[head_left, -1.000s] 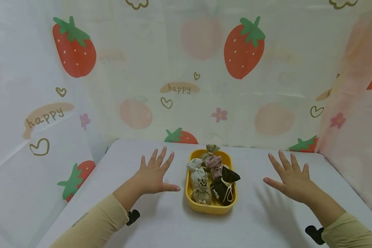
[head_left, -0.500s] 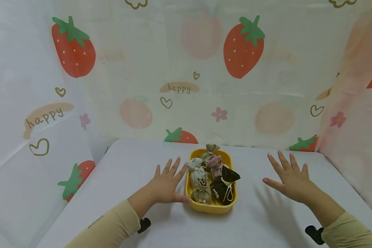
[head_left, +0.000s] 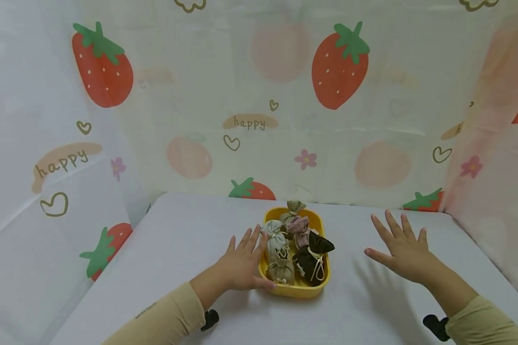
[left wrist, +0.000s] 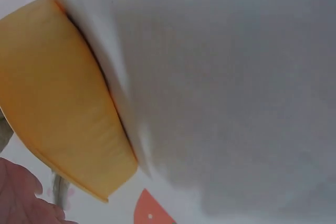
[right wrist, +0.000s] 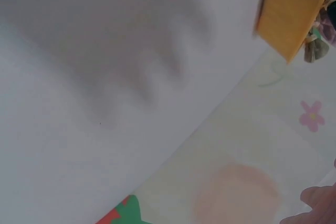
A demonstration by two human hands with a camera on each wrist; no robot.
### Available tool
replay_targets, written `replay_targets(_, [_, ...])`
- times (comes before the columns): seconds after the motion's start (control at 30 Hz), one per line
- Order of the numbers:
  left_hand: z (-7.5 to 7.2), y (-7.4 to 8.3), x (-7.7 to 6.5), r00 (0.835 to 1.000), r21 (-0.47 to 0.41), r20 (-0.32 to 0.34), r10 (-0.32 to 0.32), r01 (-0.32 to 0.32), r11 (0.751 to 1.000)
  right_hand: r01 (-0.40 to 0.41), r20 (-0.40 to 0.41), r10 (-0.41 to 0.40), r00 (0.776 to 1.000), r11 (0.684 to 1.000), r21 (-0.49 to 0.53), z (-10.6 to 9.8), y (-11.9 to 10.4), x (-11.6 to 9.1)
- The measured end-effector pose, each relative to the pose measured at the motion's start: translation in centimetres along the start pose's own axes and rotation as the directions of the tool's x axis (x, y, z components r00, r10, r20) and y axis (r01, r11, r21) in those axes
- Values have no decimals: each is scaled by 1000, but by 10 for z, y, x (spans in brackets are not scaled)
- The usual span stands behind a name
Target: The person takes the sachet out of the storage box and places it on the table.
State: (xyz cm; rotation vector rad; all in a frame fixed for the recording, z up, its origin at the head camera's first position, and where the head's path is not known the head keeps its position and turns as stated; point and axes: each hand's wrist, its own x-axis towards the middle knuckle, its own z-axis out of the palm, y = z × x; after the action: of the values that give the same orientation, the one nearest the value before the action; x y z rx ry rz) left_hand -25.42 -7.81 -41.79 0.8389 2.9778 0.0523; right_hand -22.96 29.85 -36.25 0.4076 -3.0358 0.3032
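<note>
A yellow plastic tray [head_left: 291,291] stands on the white table and holds several small drawstring pouches. Among them are a pale grey-white pouch [head_left: 274,237], a beige pouch [head_left: 280,270], a black pouch [head_left: 308,261], a mauve pouch [head_left: 299,226] and an olive pouch [head_left: 295,208] at the back. My left hand [head_left: 241,266] has spread fingers at the tray's left side, overlapping its rim in the head view; contact cannot be told. In the left wrist view the tray's wall [left wrist: 63,98] is close by. To the right of the tray, my right hand [head_left: 407,254] hovers with fingers spread, holding nothing.
The white table [head_left: 345,316] runs back to a curtain [head_left: 259,72] printed with strawberries, which also closes off both sides. A black piece [head_left: 436,327] sits at the right wrist and another [head_left: 210,319] at the left wrist.
My left hand has moved right and slightly toward me, from apart from the tray to its left edge. The right hand has hardly moved. Tray and pouches stay in place.
</note>
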Motion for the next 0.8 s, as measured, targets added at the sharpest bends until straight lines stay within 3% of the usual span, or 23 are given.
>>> replay_targets(0.37, [8,8,-7,999,-28,39,10,-9,1000,11,-7,-11,1000,1000,13,4,1,-1])
replay_targets(0.8, [6,14,-13,998,-51,41,43,-41,998,22,-14,-22,1000,1000,18,6,2,-1])
